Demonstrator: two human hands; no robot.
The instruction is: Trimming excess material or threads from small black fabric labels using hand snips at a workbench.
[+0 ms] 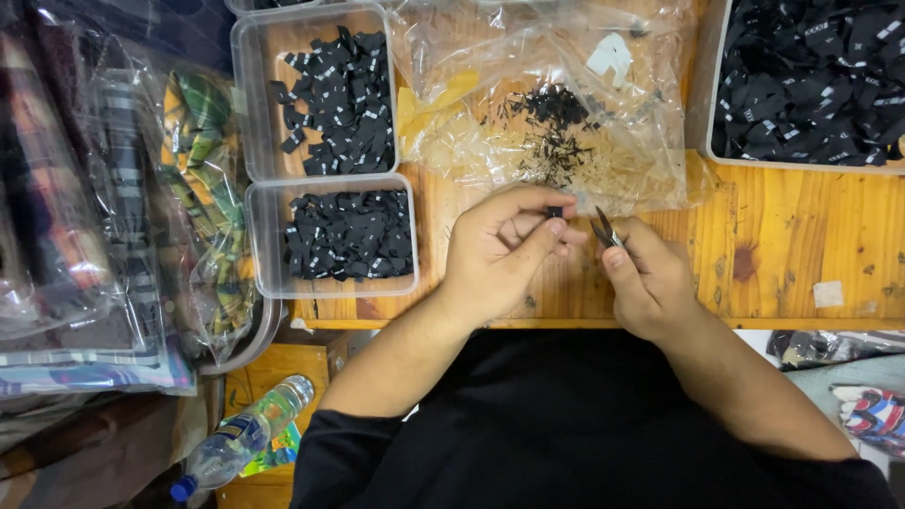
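Head view: small, seemingly woven black label (554, 212), slim metal snips (606, 229)

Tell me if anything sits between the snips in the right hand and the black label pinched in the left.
Nothing visible does. The left hand pinches the small black label at its fingertips, and the snips in the right hand point at it across a short open gap above the wooden table.

A worn wooden table (801, 245) with dark stains fills the upper and right part of the frame, evenly lit (no hard shadows). Below its edge at lower left stands a smaller wooden box (283, 363), with a plastic bottle (240, 438) lying beside it.
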